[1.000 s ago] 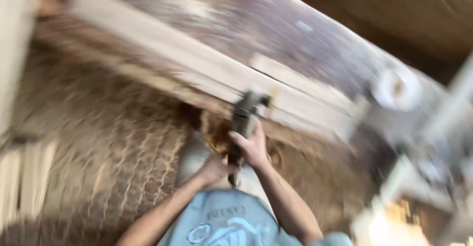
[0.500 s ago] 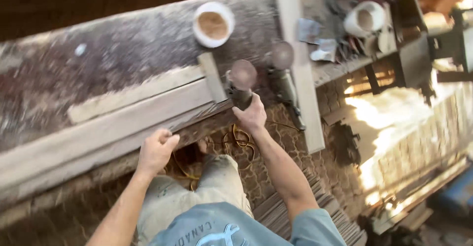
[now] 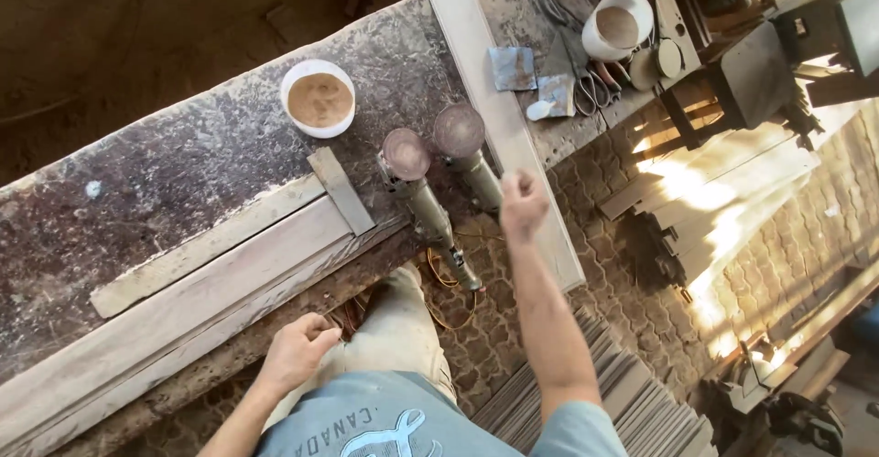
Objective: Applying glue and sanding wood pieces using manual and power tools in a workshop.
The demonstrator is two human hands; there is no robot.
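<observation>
Two grey disc sanders lie side by side on the dusty workbench (image 3: pixel 183 173), discs facing up. The left sander (image 3: pixel 423 202) has its handle over the bench edge, and the right sander (image 3: pixel 469 157) lies beside it. My right hand (image 3: pixel 522 202) hovers just right of the right sander's handle, fingers curled, holding nothing. Lower down, my left hand (image 3: pixel 298 352) is loosely curled and empty, by my thigh below the bench edge. Pale wooden boards (image 3: pixel 229 265) lie along the bench front at left.
A white bowl of brown dust (image 3: pixel 318 100) stands behind the boards. A long pale plank (image 3: pixel 485 100) crosses the bench. Behind it are a white cup (image 3: pixel 618 27), scissors (image 3: pixel 575 86) and sandpaper scraps (image 3: pixel 513 68). Stacked slats (image 3: pixel 641 402) lie on the paved floor.
My right hand has let go of the left sander, which now lies on the bench, and moved right. My left hand dropped from the bench edge towards my thigh.
</observation>
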